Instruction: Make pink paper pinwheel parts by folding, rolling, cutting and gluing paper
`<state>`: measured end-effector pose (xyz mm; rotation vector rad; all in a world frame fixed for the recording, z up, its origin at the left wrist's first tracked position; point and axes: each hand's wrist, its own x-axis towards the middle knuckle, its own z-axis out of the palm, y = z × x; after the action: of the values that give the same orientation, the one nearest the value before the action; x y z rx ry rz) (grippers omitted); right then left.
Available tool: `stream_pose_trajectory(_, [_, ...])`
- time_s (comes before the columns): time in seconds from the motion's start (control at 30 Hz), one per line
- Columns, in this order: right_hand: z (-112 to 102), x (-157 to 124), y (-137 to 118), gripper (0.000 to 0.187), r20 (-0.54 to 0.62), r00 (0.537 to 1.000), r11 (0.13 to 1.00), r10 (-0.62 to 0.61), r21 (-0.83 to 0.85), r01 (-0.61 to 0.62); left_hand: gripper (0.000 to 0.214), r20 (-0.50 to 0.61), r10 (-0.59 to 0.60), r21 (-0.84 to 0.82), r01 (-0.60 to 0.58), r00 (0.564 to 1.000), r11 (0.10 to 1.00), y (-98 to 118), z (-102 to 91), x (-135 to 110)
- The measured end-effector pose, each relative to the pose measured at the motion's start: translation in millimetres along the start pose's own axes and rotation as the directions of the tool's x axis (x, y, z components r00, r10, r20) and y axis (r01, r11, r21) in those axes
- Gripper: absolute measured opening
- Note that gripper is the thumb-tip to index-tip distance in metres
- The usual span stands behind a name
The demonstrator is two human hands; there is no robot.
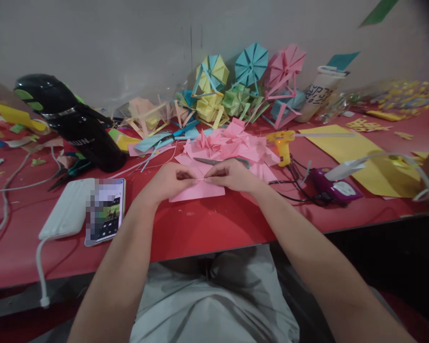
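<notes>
Both hands meet over a sheet of pink paper (196,193) near the front of the red table. My left hand (169,181) pinches it from the left, thumb and fingers pressed together near its middle. From the right, my right hand (232,176) pinches the same sheet, the two thumb tips almost touching. Part of the sheet is hidden under the fingers. Just beyond the hands, a pair of scissors (241,161) lies on a heap of folded pink paper pieces (229,143).
A yellow glue gun (281,143) and a purple power strip (334,186) with cables lie to the right. At left are a black bottle (82,128), a white power bank (67,209) and a phone (109,209). Paper umbrella-like shapes (250,64) line the wall.
</notes>
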<state>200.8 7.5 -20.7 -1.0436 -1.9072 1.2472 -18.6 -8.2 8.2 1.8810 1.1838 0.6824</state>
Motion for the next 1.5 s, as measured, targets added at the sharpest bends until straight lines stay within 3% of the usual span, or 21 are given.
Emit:
stream_pose_trajectory(0.37, [-0.2,-0.1,-5.0,0.021,-0.031,0.999,0.997,-0.034,-0.072,0.031,0.013,-0.009,-0.012,0.038,0.012,1.000,0.999,3.4,-7.7,-2.5])
stream_pose_trajectory(0.6, [-0.2,0.4,-3.2,0.020,-0.022,0.998,0.998,-0.051,-0.029,0.050,0.013,-0.004,0.021,0.041,-0.021,1.000,0.999,3.3,-10.0,-3.5])
stream_pose_trajectory(0.9, [-0.1,-0.4,0.5,0.022,-0.022,0.999,0.998,-0.045,-0.038,0.044,0.016,0.027,0.014,0.009,-0.014,1.000,1.000,2.2,-4.2,-3.8])
stream_pose_trajectory(1.5, [-3.9,-0.1,-3.8,0.025,-0.130,0.989,0.997,-0.069,0.011,0.071,0.021,-0.079,0.038,0.072,-0.033,0.996,0.997,-0.6,-14.6,-2.1])
